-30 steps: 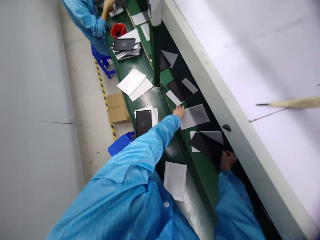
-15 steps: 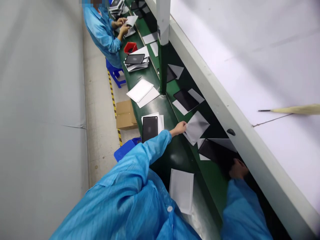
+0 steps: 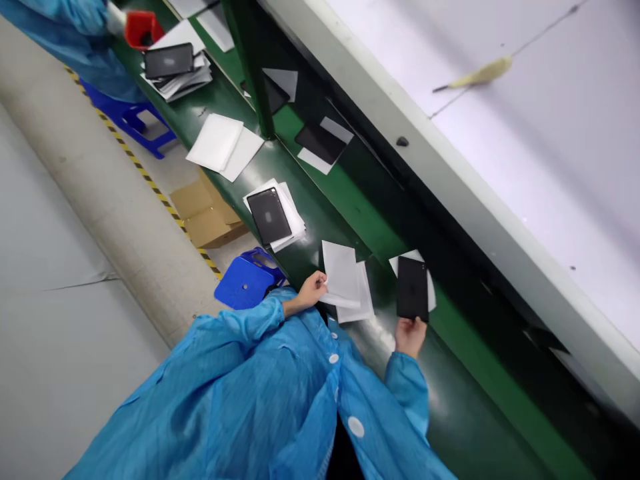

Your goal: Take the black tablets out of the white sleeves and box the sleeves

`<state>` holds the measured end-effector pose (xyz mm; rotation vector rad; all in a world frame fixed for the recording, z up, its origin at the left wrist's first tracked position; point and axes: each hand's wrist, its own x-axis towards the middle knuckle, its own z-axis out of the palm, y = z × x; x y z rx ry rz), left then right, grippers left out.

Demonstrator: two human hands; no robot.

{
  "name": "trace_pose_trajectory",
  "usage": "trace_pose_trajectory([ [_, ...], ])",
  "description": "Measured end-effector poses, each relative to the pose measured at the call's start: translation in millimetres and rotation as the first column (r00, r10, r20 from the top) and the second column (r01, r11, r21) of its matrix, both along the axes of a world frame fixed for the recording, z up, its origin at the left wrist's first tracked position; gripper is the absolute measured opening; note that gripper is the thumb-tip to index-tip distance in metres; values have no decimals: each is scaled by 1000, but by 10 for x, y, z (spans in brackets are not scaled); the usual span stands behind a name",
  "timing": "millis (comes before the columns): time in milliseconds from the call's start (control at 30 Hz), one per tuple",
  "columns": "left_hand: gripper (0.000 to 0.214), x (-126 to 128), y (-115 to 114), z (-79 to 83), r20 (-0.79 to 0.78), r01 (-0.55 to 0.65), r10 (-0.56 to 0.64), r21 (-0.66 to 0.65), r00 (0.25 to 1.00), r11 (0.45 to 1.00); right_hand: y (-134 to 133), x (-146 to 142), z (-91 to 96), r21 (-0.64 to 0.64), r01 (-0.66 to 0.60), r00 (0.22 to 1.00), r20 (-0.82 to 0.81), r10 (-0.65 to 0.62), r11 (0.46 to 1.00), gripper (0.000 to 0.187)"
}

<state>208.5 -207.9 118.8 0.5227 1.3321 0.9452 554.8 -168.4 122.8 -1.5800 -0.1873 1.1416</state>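
Observation:
My left hand (image 3: 313,288) is closed, pinching a thin white sleeve (image 3: 341,263) by its lower left edge. That sleeve partly covers another white sleeve (image 3: 365,303) lying on the green workbench (image 3: 455,393). Farther right, my right hand (image 3: 411,335) grips the bottom edge of a black tablet cover (image 3: 413,288), thumb on top. Small camera holes show at the cover's upper right corner. Behind the cover, a white sheet (image 3: 432,293) sticks out at its top and right side.
Past my left hand lie a tablet cover (image 3: 270,217) on white sleeves, a sleeve pile (image 3: 215,142) and a taller stack (image 3: 169,60). A green post (image 3: 253,73) and a long white shelf edge (image 3: 450,200) bound the bench. A blue stool (image 3: 245,285) and cardboard box (image 3: 207,213) stand below.
My left hand has drawn the white sleeve from the green strip back towards my body. My right hand has brought the black tablet cover out from under the shelf. The view has turned.

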Motion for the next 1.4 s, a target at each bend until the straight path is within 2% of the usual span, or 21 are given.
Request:
trace_pose_trajectory([
  [67, 17, 119, -86, -9, 22, 42, -42, 7, 999, 999, -347, -63, 10, -9, 35, 999, -10, -35, 999, 29],
  [133, 18, 287, -158, -45, 19, 67, -66, -59, 998, 996, -601, -134, -8, -19, 82, 996, -25, -83, 996, 27],
  [267, 25, 648, -348, -174, -35, 116, -128, -243, 991, 963, -908, -255, -105, -36, 170, 982, -81, -173, 985, 19],
  [333, 28, 728, -437, -236, -36, 152, -170, -294, 985, 944, -1013, -295, -154, -40, 192, 974, -116, -196, 981, 17],
  [467, 24, 576, -443, -294, -35, 148, -169, -333, 985, 931, -1217, -387, -209, 4, 129, 968, -216, -125, 992, 17],
  [633, 32, 295, -320, -294, 116, 156, -119, -398, 986, 904, -1444, -577, -211, 13, 12, 941, -338, -7, 1000, 21],
  [733, 30, 328, -382, -305, 141, 203, -156, -444, 978, 873, -1524, -668, -181, -4, -63, 910, -411, 55, 998, 26],
  [833, 31, 420, -489, -304, 173, 245, -185, -449, 967, 860, -1569, -711, -143, 14, -82, 882, -464, 79, 997, 28],
  [933, 35, 464, -522, -301, 206, 265, -192, -427, 960, 865, -1587, -722, -117, 12, -62, 867, -495, 60, 998, 28],
  [1133, 30, 472, -446, -340, 269, 319, -224, -392, 937, 863, -1529, -656, -82, -45, -42, 851, -525, 12, 998, 28],
  [1267, 18, 551, -484, -325, 307, 387, -278, -392, 910, 835, -1505, -596, -64, -94, -67, 833, -553, 4, 993, 30],
  [1400, 17, 696, -522, -307, 327, 437, -322, -388, 888, 811, -1488, -561, -103, -131, -71, 833, -553, -14, 989, 27],
])
